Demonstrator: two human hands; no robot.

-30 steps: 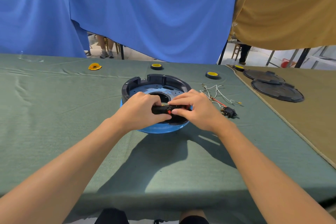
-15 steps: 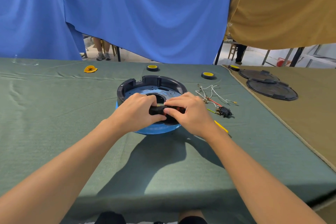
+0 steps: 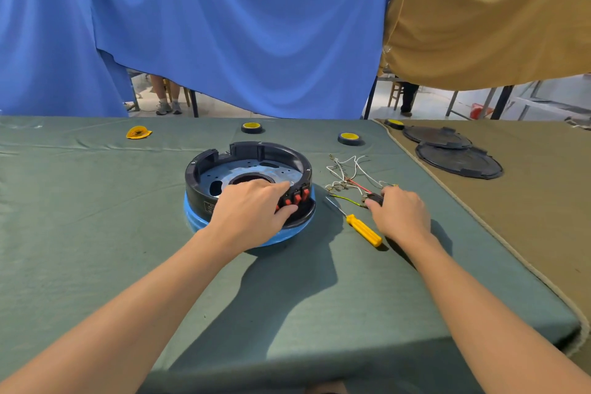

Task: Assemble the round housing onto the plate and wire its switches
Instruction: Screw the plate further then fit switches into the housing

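Holding the round black plastic housing (image 3: pixel 256 150) on its blue plate (image 3: pixel 283 238).
My left hand (image 3: pixel 252 213) clamps its rim; my right hand (image 3: pixel 399 214) pinches a small wired switch (image 3: pixel 377 200).

- The round housing (image 3: pixel 249 166) blocks the middle of the desk (image 3: pixel 96 217); the left grip (image 3: pixel 252 211) holds its near wall.
- Right of it, the screwdriver (image 3: pixel 364 230) and wires (image 3: pixel 348 184) lie across the gap towards the right grip (image 3: pixel 399 214), which pinches a loose switch (image 3: pixel 376 200).
- Left of the housing the desk is open for passing.
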